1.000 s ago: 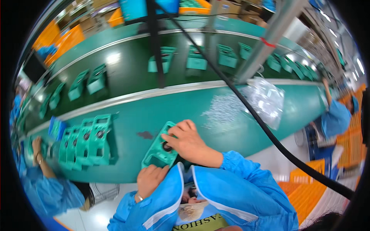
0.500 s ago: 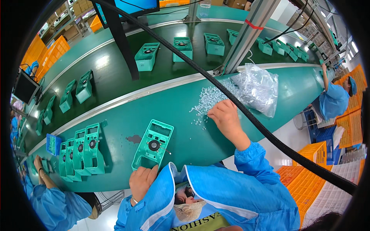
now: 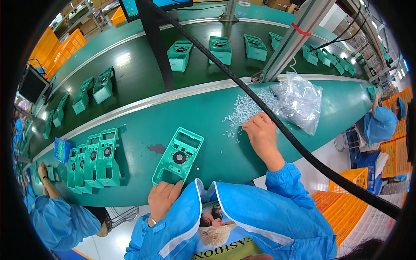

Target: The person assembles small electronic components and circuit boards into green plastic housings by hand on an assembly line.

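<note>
Co-worker's hand (image 3: 42, 170): working at the bench edge, well to the left of the person's left hand.
Blue bin (image 3: 62, 150): standing just beyond the co-worker's hand, small pieces showing inside.
Row of four green plastic housings (image 3: 92, 163): leaning side by side, left of the left hand, black round parts showing.
Conveyor belt (image 3: 134, 78): running beyond both hands, dark green, carrying further housings (image 3: 220, 50) spaced apart.
Dark patch (image 3: 156, 148): marking the bench (image 3: 190, 112), beyond the left hand.
Left hand (image 3: 164, 199): curling partly closed, fingers touching the near end of the single housing; whether it is gripping or only resting, cannot tell.
Single green housing (image 3: 169, 164): lying on the bench directly ahead of the left hand, slanting, open side up; bearing a black round speaker-like part (image 3: 179, 157) with a short wire lead trailing rightward.
Clear granules (image 3: 247, 108): spreading loose just beyond the right hand.
Right hand (image 3: 261, 136): bending its fingers close together at the granules' near edge; whether the tips are meeting or pinching a granule, cannot tell.
Clear plastic bag (image 3: 299, 104): lying beyond the right hand and to its right, bulging.
Black cable (image 3: 325, 171): crossing the view diagonally, passing beside the right hand.
</note>
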### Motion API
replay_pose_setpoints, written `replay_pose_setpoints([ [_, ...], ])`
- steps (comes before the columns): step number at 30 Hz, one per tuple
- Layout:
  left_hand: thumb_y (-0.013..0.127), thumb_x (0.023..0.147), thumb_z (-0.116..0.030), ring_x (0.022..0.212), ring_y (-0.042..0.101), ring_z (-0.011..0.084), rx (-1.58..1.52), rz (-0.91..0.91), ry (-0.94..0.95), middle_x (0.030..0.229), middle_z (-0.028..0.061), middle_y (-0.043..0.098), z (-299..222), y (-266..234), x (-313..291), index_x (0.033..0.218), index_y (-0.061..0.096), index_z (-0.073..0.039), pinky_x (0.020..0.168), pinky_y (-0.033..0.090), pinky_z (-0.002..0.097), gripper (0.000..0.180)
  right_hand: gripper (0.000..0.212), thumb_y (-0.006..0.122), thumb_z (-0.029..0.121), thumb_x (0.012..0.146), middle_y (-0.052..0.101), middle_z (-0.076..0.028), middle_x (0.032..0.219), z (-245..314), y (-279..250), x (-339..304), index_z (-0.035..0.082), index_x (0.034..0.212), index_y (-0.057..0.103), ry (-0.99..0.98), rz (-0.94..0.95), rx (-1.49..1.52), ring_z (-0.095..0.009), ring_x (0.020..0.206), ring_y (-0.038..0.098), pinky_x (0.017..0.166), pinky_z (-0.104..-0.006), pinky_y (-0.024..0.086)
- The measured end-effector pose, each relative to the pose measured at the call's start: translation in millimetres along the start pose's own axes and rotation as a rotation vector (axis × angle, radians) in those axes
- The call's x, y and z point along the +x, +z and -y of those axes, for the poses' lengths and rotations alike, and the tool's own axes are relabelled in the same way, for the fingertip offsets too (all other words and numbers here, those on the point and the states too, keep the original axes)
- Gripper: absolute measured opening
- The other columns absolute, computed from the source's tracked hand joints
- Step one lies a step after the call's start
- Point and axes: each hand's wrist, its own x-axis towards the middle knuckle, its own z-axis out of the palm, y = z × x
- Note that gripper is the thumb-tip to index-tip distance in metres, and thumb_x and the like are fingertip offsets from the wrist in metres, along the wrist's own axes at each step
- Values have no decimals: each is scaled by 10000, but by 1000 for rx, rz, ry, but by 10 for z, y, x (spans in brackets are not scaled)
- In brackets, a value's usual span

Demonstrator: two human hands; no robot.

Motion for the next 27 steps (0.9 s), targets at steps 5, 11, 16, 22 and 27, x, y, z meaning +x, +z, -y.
replay_pose_setpoints([
  [5, 726, 788, -184, 753, 592, 213, -15, -9, -30, 771, 3, 589, -21, -16, 18, 1115, 725, -92, 613, 448, 377, 340, 106, 751, 70, 746, 644, -15, 876, 59, 2, 54, 124, 832, 719, -43, -3, -75, -265, 994, 607, 963, -461, 428],
  [11, 751, 814, -175, 788, 598, 206, 29, 3, -44, 780, 6, 585, 25, -76, 102, 1062, 724, -105, 632, 460, 374, 259, 128, 787, 56, 733, 648, -20, 837, 164, -44, 204, 118, 818, 714, -17, 7, 155, -281, 964, 622, 916, -466, 429],
  [16, 771, 791, -133, 811, 596, 228, 3, -23, -35, 814, 25, 599, 188, -111, 168, 1030, 716, -90, 652, 461, 388, 250, 156, 831, 77, 750, 660, -11, 885, 862, 60, 660, 110, 860, 725, -292, 322, 684, -281, 981, 607, 918, -427, 434],
  [22, 778, 781, -113, 826, 598, 234, -49, -7, -6, 840, 32, 617, 280, -179, 184, 1022, 731, -84, 666, 461, 388, 247, 68, 792, 132, 838, 645, 19, 911, 1070, 466, 877, 145, 864, 731, -486, 650, 813, -236, 1031, 579, 956, -394, 409],
  [27, 777, 778, -106, 821, 593, 224, -73, -6, 4, 835, 26, 612, 315, -185, 183, 985, 743, -88, 665, 458, 378, 211, 61, 798, 156, 835, 653, 32, 901, 1072, 507, 907, 147, 853, 741, -513, 713, 798, -222, 1029, 580, 967, -394, 401],
])
